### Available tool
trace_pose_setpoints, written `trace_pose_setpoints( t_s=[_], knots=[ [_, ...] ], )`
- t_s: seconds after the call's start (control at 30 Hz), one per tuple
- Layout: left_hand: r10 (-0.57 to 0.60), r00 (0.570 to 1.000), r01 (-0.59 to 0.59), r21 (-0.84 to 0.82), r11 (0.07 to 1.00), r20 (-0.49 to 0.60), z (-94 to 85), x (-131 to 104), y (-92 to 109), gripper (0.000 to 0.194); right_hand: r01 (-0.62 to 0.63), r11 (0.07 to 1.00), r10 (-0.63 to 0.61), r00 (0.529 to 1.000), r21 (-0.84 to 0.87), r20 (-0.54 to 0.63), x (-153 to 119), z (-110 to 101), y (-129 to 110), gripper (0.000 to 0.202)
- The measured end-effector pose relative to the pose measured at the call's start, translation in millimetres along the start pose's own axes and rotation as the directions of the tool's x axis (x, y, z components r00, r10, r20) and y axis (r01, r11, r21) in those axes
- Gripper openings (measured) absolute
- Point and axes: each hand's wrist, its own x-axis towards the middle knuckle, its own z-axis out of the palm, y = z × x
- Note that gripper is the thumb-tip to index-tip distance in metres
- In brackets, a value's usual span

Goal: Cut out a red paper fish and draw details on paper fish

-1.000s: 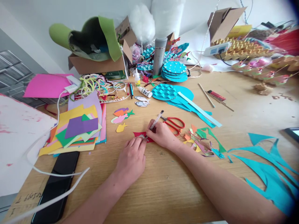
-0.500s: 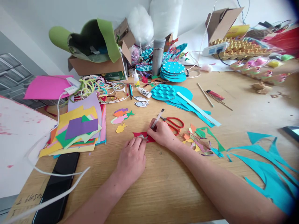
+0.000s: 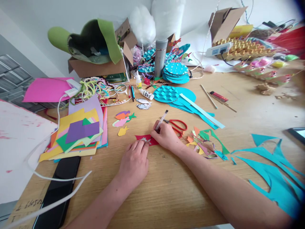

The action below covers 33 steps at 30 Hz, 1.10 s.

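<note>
Red paper (image 3: 154, 142), small, pale cutout (image 3: 145, 139) atop, right grip (image 3: 166, 136) pinching slim pen (image 3: 161, 120), left grip (image 3: 135, 160) laid flat.

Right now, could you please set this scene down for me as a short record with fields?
Left grip: resting on the red paper
Right grip: holding a tilted pen, lower end over the red paper
Red paper: partly hidden by both grips
Scissors: just beyond the right grip, handles pointing right
Scraps: several colours, right of the scissors
Yellow fish: paper cutout, beyond the left grip
Phone: black, near left
</note>
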Motion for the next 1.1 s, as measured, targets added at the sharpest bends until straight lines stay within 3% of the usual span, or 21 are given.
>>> trace_pose_setpoints(
  t_s=[1.1],
  knots=[
    [0.011, 1.000, -0.011, 0.006, 1.000, 0.001, -0.7, 0.7, 0.1, 0.046, 0.023, 1.000, -0.023, 1.000, 0.007, 0.011, -3.0, -2.1, -0.3, 0.012]
  ],
)
